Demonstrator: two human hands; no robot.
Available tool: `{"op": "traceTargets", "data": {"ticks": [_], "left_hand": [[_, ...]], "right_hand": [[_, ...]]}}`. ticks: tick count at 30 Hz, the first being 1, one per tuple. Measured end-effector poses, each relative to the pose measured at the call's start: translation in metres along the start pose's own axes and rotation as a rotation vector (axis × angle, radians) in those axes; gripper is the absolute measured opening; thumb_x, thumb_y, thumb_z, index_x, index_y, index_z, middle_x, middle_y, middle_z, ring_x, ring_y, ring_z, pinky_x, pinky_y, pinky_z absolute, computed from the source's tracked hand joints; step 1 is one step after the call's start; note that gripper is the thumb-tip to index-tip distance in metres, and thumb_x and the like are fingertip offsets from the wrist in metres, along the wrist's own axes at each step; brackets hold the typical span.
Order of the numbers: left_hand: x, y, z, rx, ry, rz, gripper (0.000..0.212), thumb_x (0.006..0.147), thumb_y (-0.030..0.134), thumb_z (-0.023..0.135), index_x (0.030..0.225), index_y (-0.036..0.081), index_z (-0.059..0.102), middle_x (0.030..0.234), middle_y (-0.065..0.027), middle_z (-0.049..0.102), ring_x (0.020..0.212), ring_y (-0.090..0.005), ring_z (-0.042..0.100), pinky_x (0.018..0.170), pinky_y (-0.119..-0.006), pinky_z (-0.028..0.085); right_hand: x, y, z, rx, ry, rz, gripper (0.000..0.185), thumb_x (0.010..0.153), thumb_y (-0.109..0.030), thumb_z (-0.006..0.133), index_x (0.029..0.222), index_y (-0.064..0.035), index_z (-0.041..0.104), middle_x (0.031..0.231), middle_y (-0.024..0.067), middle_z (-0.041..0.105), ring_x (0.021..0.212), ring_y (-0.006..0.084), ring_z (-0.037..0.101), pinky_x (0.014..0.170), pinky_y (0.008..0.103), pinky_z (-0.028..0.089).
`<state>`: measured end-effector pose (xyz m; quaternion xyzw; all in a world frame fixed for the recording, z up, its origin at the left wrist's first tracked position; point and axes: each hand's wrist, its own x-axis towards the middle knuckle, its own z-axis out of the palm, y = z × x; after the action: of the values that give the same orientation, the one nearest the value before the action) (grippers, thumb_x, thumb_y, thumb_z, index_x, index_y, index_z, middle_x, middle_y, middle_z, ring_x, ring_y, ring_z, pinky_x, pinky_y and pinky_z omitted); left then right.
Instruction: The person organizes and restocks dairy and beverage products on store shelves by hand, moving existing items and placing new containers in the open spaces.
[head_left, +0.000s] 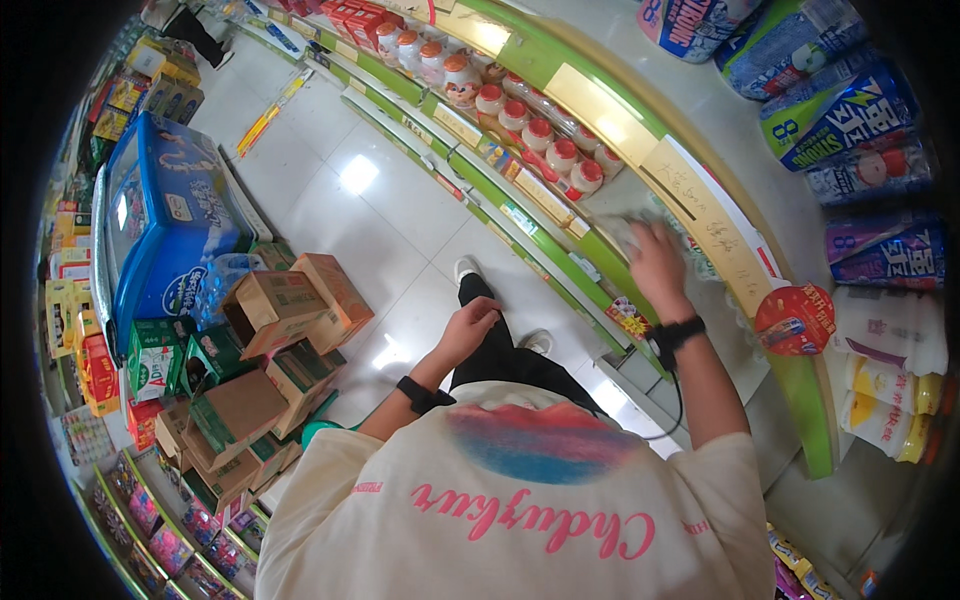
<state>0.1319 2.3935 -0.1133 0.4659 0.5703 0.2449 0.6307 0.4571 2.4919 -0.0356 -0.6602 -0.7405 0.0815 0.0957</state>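
Observation:
My right hand (654, 259) reaches over a green-edged store shelf (600, 259), blurred, with something pale and whitish at its fingertips that I cannot make out. Just beyond it on the shelf stand small bottles with red caps (561, 156) in plastic wrap. Farther along are white bottles with orange caps (431, 60). My left hand (474, 319) hangs in front of my body above my leg, its fingers curled, and nothing shows in it. Both wrists wear black bands; a cable runs from the right one.
Large cans (840, 112) stand on the upper shelf, with a round red tag (795, 319) at its edge. To the left are opened cardboard boxes (236, 412) and a blue chest freezer (176, 217). A person (191, 34) stands far down the tiled aisle.

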Motion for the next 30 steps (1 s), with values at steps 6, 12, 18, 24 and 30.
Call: {"op": "traceTargets", "data": {"ticks": [6,12,18,24,30], "left_hand": [[-0.009,-0.009,0.001,0.008,0.027,-0.001,0.021,0.089,0.013,0.052,0.106,0.001,0.057,0.092,-0.0101,0.065,0.086,-0.0174,0.062,0.077,-0.029,0.049],[-0.005,-0.012,-0.004,-0.015,0.03,-0.035,0.021,0.089,0.014,0.052,0.106,0.002,0.057,0.091,-0.0099,0.065,0.086,-0.0169,0.062,0.077,-0.029,0.049],[0.001,-0.013,0.0,-0.01,0.009,0.025,0.021,0.09,0.015,0.053,0.106,0.002,0.057,0.086,-0.0086,0.064,0.082,-0.0164,0.062,0.074,-0.029,0.049],[0.004,-0.023,0.009,-0.017,0.001,0.008,0.021,0.09,0.015,0.053,0.106,0.001,0.056,0.087,-0.0093,0.064,0.082,-0.0167,0.062,0.074,-0.029,0.048],[0.004,-0.027,0.012,-0.033,-0.023,0.011,0.022,0.089,0.014,0.052,0.106,0.001,0.056,0.09,-0.0099,0.065,0.084,-0.0178,0.062,0.076,-0.029,0.049]], "right_hand": [[-0.062,0.038,-0.032,-0.106,-0.128,0.146,0.041,0.079,-0.008,0.061,0.118,-0.0149,0.053,0.109,0.0118,0.054,0.1,0.0353,0.053,0.081,0.0435,0.046],[0.019,0.0,0.003,-0.15,0.062,-0.038,0.036,0.074,-0.006,0.062,0.109,-0.0114,0.055,0.106,0.012,0.053,0.1,0.0348,0.051,0.082,0.0451,0.044],[0.023,-0.011,0.008,-0.128,0.13,-0.032,0.035,0.074,-0.004,0.057,0.109,-0.0119,0.056,0.106,0.0135,0.054,0.099,0.0351,0.053,0.082,0.0451,0.044],[-0.09,0.047,-0.019,-0.317,0.094,0.12,0.045,0.075,-0.002,0.057,0.117,-0.0164,0.057,0.111,0.0131,0.056,0.104,0.0358,0.054,0.085,0.0445,0.044],[-0.062,0.041,-0.019,-0.341,0.065,0.031,0.038,0.076,-0.004,0.055,0.112,-0.0142,0.057,0.109,0.0111,0.054,0.103,0.0332,0.052,0.083,0.0442,0.045]]}}
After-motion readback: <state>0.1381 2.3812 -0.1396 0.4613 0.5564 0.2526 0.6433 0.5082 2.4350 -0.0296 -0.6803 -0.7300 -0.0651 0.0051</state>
